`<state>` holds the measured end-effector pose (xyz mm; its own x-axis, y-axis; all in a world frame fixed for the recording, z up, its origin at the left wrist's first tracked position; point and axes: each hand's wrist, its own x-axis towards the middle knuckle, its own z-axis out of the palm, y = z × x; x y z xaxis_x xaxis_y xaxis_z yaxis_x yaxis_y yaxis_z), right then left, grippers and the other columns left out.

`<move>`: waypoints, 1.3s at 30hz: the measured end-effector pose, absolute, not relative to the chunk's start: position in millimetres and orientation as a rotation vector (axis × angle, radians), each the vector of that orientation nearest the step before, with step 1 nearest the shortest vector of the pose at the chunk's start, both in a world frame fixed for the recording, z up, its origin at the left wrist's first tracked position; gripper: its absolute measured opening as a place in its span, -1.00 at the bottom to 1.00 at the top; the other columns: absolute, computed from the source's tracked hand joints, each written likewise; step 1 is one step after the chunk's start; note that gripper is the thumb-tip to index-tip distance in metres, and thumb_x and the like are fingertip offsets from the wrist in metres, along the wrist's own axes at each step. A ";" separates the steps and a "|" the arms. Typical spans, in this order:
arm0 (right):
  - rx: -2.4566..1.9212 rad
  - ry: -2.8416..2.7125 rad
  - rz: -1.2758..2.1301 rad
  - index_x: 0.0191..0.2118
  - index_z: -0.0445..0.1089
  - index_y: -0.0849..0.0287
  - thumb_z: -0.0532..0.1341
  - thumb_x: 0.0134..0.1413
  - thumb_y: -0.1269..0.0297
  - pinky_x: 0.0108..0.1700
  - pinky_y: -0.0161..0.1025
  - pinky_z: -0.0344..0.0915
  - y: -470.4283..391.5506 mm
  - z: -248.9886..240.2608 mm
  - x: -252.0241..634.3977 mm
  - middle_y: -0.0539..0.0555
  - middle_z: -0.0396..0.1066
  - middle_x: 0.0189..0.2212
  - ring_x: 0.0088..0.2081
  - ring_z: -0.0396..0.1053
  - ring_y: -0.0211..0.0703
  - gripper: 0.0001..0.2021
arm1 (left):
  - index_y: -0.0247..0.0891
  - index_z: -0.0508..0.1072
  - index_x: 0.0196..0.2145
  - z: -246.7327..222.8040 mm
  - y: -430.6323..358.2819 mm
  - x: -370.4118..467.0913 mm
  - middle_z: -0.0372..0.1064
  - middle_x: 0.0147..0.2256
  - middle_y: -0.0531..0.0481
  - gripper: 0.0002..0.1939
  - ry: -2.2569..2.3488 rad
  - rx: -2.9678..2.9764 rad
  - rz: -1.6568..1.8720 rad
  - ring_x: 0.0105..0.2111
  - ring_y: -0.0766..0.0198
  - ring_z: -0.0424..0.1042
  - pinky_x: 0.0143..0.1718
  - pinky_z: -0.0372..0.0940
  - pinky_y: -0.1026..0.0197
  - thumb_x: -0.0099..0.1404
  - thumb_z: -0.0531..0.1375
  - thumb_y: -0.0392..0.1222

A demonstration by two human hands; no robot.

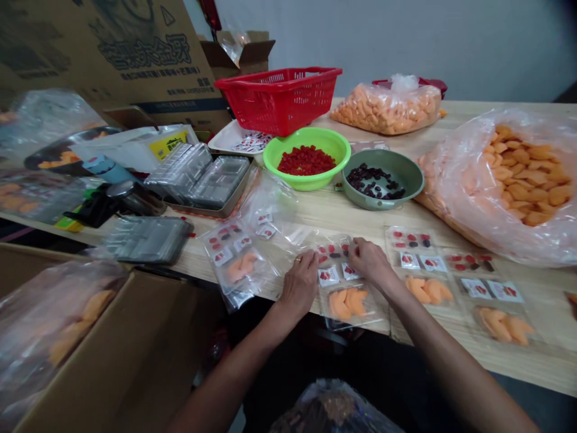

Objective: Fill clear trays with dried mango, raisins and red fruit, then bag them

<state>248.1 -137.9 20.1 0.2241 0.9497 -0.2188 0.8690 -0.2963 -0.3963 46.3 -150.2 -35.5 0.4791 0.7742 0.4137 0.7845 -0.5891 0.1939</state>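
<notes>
My left hand and my right hand grip the two sides of a clear plastic pack at the table's front edge. Red and dark pieces show along its top, two small printed sachets in its middle and orange pieces at its bottom. The fingers of both hands are bent in against the plastic. Two similar filled packs lie flat to the right of my right hand. Another filled pack rests left of my left hand, by loose clear bags.
Behind are a green bowl of red pieces, a grey-green bowl of dark pieces and a red basket. Bags of orange pieces stand right. Left are clear trays and an open carton.
</notes>
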 end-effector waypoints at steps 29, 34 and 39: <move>-1.263 -0.946 1.949 0.38 0.04 0.29 0.36 -0.07 0.38 -0.42 -0.32 0.22 -147.2 57.2 262.2 -0.03 0.42 -0.45 -0.47 0.31 -0.24 -0.12 | -0.39 0.22 0.29 22.7 -116.1 15.1 0.37 0.10 -0.32 -0.53 -0.729 -2.840 -1.075 0.16 0.05 0.36 0.14 0.40 -0.02 0.45 0.01 -0.41; -1.297 -0.939 1.918 0.16 0.30 0.25 0.35 -0.08 0.41 -0.39 -0.30 0.27 -148.9 47.5 267.7 0.01 0.43 -0.40 -0.45 0.33 -0.25 -0.40 | -0.38 0.22 0.28 21.6 -112.0 15.3 0.37 0.11 -0.32 -0.47 -0.758 -2.874 -1.115 0.15 0.07 0.38 0.14 0.41 -0.04 0.38 0.00 -0.51; -1.315 -0.843 1.933 0.41 0.00 0.25 0.31 -0.08 0.49 -0.43 -0.32 0.24 -141.8 45.4 272.6 0.01 0.46 -0.40 -0.46 0.34 -0.23 -0.10 | -0.40 0.15 0.33 29.4 -111.8 13.6 0.31 0.17 -0.35 -0.39 -0.528 -3.005 -1.069 0.25 0.03 0.26 0.20 0.37 -0.08 0.35 -0.01 -0.53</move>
<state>272.6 -141.8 45.4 -0.2905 0.7962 -0.5308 -0.1530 -0.5862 -0.7956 13.6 -111.8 29.4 0.7288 0.3329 0.5984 0.2725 -0.9427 0.1926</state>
